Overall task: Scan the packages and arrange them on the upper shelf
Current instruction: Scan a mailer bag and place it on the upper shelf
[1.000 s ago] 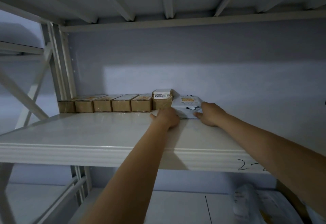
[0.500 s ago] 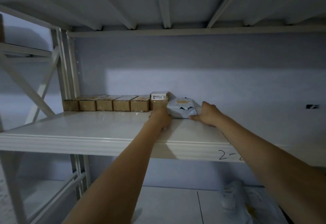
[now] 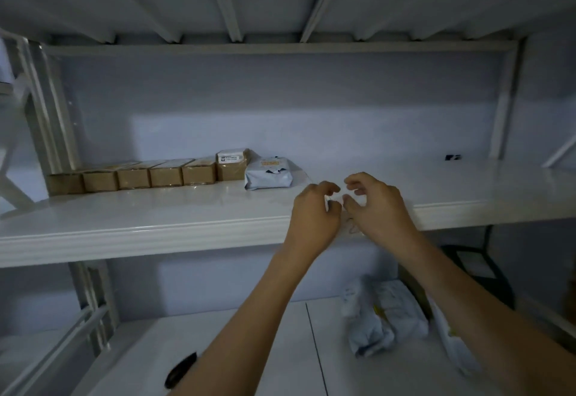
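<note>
Fingers [image 3: 335, 188] of both hands loosely curled, empty.

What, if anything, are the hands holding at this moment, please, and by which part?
Nothing: the left hand and right hand hover with loosely curled fingers, clear of the white mailer bag, which lies on the upper shelf.

Stockroom: steel shelving [image 3: 156, 233], parcels [image 3: 268, 174]

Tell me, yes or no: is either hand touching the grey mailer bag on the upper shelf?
No. The grey mailer bag lies alone beside the boxes, while the left hand and right hand hang apart from it, empty.
</note>
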